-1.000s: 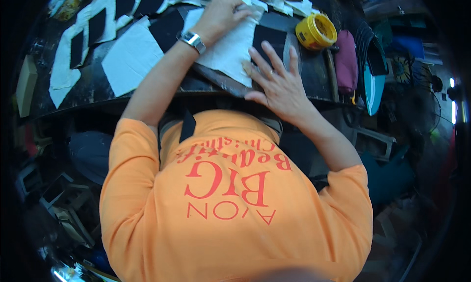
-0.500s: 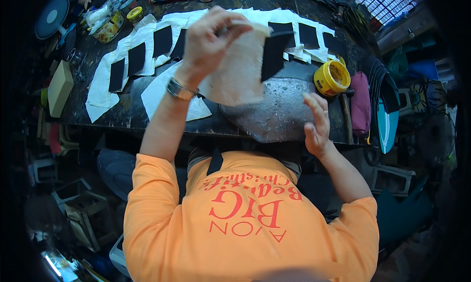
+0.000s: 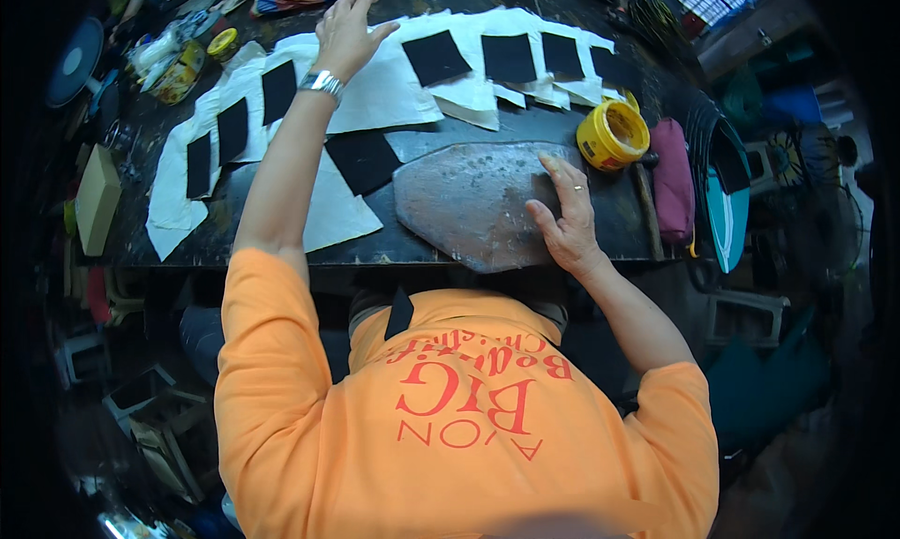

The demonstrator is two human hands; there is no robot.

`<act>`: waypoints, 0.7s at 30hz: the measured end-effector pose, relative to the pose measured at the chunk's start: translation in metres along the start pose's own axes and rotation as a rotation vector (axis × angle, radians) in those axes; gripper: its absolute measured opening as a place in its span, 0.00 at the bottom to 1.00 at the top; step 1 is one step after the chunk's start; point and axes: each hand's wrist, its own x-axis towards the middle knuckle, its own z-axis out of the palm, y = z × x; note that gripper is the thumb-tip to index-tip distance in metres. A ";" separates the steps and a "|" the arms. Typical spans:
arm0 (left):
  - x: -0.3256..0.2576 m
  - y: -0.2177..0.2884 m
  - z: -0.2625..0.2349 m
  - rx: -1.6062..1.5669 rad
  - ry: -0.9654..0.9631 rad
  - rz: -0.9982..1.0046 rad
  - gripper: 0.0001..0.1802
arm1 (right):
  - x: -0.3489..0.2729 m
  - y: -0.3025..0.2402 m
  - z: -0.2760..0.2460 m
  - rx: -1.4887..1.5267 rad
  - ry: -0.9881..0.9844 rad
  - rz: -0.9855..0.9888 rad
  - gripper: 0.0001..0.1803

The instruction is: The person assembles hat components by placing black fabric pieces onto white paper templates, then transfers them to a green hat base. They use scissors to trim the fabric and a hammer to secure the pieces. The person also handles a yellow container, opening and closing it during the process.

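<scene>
My left hand (image 3: 347, 40) is stretched over the far side of the table, its fingers apart and nothing in them. Beneath and beside it, overlapping white cloth-like pieces (image 3: 384, 98) lie in a curved row. Several carry black rectangular patches, among them one black patch (image 3: 436, 58) just right of the hand. My right hand (image 3: 570, 222) is open over the right end of a flat grey-brown slab (image 3: 469, 202), thumb and fingers apart. Left of the slab, another black patch (image 3: 364, 161) lies beside a white piece (image 3: 339, 211) near the front edge.
An open yellow tub (image 3: 611, 136) stands right of the slab, with a wooden-handled tool (image 3: 650, 211) and a maroon pouch (image 3: 672, 183) beyond. A tan box (image 3: 98, 200) sits at the left edge. Further back are a small yellow jar (image 3: 223, 44) and a cluttered container (image 3: 178, 75).
My left hand has let go of the pale sheet with its black patch, which now lies in the row, and moved up and left. My right hand has shifted left over the slab.
</scene>
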 end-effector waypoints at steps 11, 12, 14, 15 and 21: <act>-0.168 0.042 -0.149 -0.546 -0.419 -0.008 0.26 | 0.037 -0.003 -0.063 -0.215 0.090 -0.223 0.18; -0.178 0.041 -0.156 -0.503 -0.471 -0.051 0.27 | 0.049 0.005 -0.080 -0.294 0.110 -0.237 0.18; -0.197 0.039 -0.167 -0.488 -0.501 -0.034 0.29 | 0.067 0.023 -0.109 -0.479 0.004 -0.096 0.22; -0.205 0.038 -0.170 -0.450 -0.538 -0.049 0.30 | 0.078 0.033 -0.118 -0.460 -0.139 -0.032 0.25; -0.231 0.041 -0.155 -0.533 -0.354 -0.143 0.22 | 0.109 0.066 -0.112 -0.827 -0.757 0.087 0.35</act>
